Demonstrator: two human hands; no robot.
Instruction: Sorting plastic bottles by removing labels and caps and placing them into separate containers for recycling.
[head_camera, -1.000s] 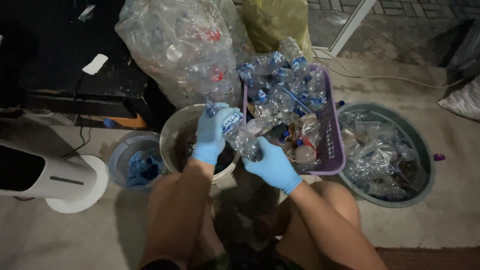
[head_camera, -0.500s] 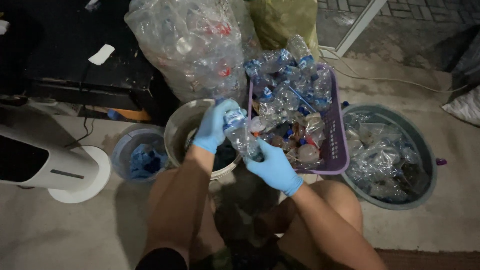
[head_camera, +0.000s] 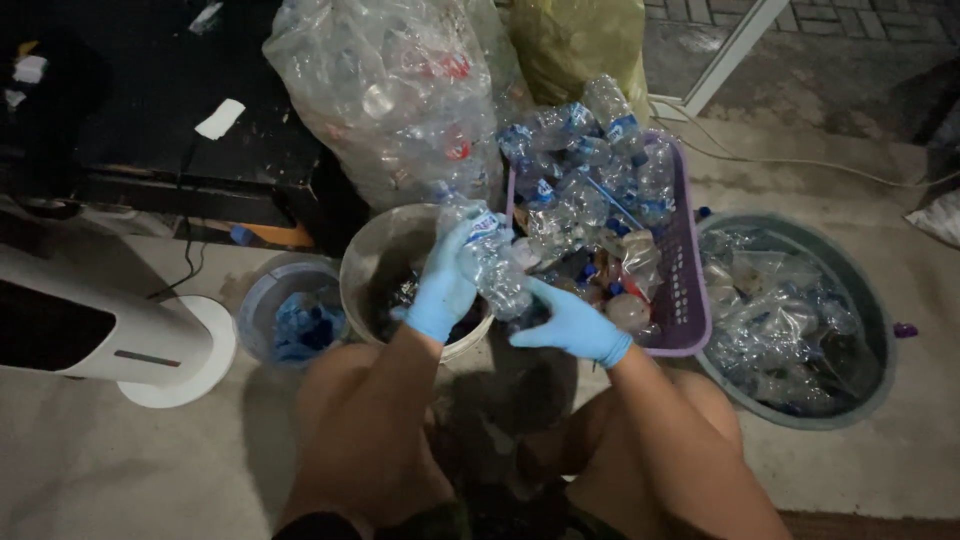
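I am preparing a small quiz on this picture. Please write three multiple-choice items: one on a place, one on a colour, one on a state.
1. Where does the purple plastic basket stand?
A. left of the beige round bucket
B. right of the beige round bucket
C. on the white appliance

2. What colour are the gloves?
A. light blue
B. yellow
C. black

3. How is the crumpled clear plastic bottle held?
A. by both hands
B. by one hand
C. by none

Answers: 1 B, the basket lies to the bucket's right. 2 A, the left hand and right hand wear light blue. 3 A, both hands grip it.
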